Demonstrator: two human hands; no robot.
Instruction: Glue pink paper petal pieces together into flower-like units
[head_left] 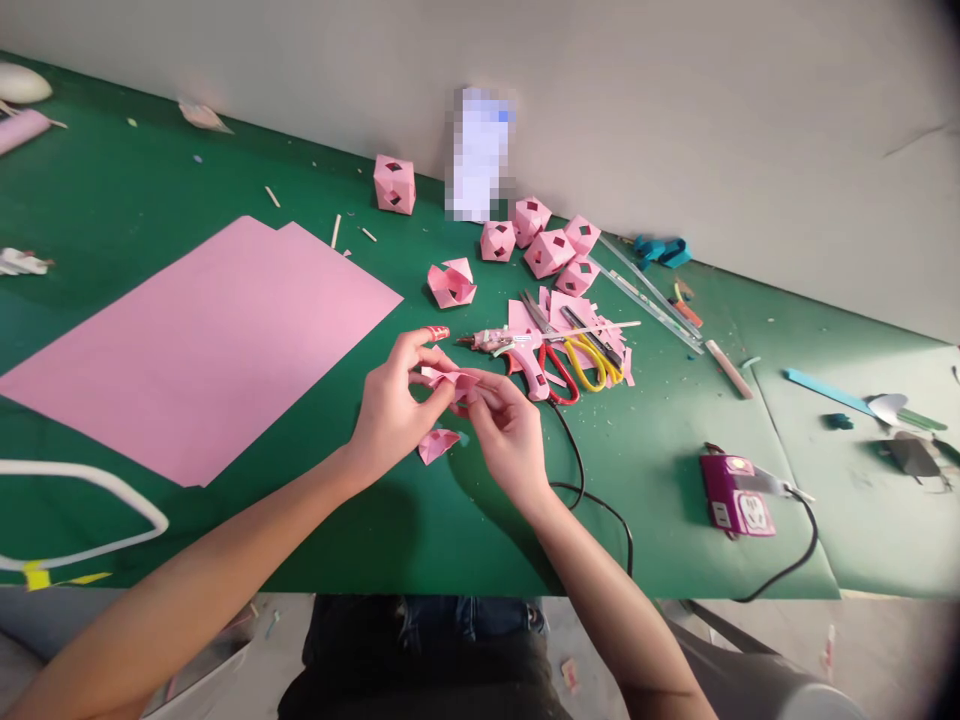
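Between my two hands is a small folded piece of pink paper (455, 381). My left hand (403, 392) pinches its left side, with a red patterned wrap on one fingertip. My right hand (506, 425) grips the other side between thumb and fingers. Just below the hands lies another folded pink paper piece (437, 446) on the green table. Beyond them sits a partly built, open-topped pink paper shape (451, 287). A pink glue gun (529, 350) rests to the right of my fingers, on pink scraps.
Red-handled scissors (561, 375) and yellow-handled scissors (596, 365) lie by the glue gun. Several pink paper polyhedra (550, 253) stand near the wall, beside a blurred phone-like screen (480, 155). Large pink sheets (202, 350) cover the left. A purple power socket (739, 497) with a black cord is at right.
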